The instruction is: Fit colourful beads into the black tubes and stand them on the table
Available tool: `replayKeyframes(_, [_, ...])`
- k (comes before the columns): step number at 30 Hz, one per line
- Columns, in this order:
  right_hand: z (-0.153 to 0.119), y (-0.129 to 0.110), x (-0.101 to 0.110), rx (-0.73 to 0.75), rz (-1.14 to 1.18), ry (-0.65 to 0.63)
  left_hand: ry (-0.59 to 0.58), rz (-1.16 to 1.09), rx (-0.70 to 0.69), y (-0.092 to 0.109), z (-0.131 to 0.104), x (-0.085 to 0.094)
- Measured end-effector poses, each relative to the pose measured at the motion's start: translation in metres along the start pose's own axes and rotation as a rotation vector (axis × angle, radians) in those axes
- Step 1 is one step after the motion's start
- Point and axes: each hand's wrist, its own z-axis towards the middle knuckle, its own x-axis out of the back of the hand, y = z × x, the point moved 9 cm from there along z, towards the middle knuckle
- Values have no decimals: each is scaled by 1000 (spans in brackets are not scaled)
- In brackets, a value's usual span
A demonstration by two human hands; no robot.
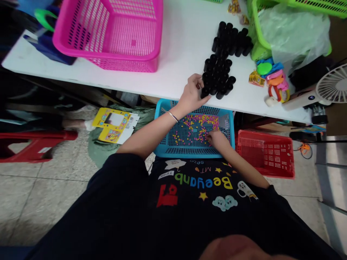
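Note:
My left hand [193, 93] is at the table's front edge, thumb and fingers closed around a black cylinder [205, 92] at the near corner of a cluster. Several more short black cylinders [217, 74] stand packed together beside it, and another group [230, 39] stands farther back. Lower down, my right hand [214, 138] reaches into a blue mesh basket [193, 151] in front of my body. Small pink and yellow pieces [189, 122] lie scattered over the basket's floor. The right fingertips are pinched together among them; what they hold is too small to make out.
A pink basket [127, 59] stands on the white table [179, 43] at left. To the right are a green basket [267, 39] with a plastic bag, colourful rings [276, 81] and a small fan [333, 83]. A red crate [265, 153] and a yellow box [114, 124] sit below table height.

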Motion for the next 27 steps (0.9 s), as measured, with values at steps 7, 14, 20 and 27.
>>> replayKeyframes(7, [-9, -39, 60, 161, 432, 200, -61, -4, -4, 11, -8, 30])
replayKeyframes(14, [40, -92, 129, 271, 636, 464, -181, 161, -2, 15, 0, 81])
replayKeyframes(20, [76, -113, 128, 283, 566, 433, -212, 146, 4, 10, 3, 86])
replayKeyframes(27, [88, -109, 108, 191, 718, 377, -197, -52, 112, -2, 1, 93])
